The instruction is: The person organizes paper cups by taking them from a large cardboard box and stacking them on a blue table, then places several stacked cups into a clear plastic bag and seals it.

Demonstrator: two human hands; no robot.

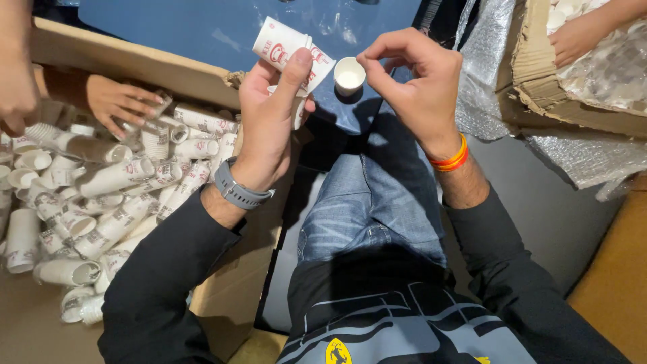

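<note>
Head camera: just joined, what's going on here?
A seated person's left hand holds a short stack of white paper cups with red print. The right hand pinches a single small white cup beside it. A cardboard box to the left holds many loose cups, where another person's hand reaches in.

Cup pile in box, probably left of knees.

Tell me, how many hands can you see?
5. The person's left hand holds a stack of paper cups; the right hand pinches one small cup. Other people's hands: far-left edge, over the cup box, top right.
</note>
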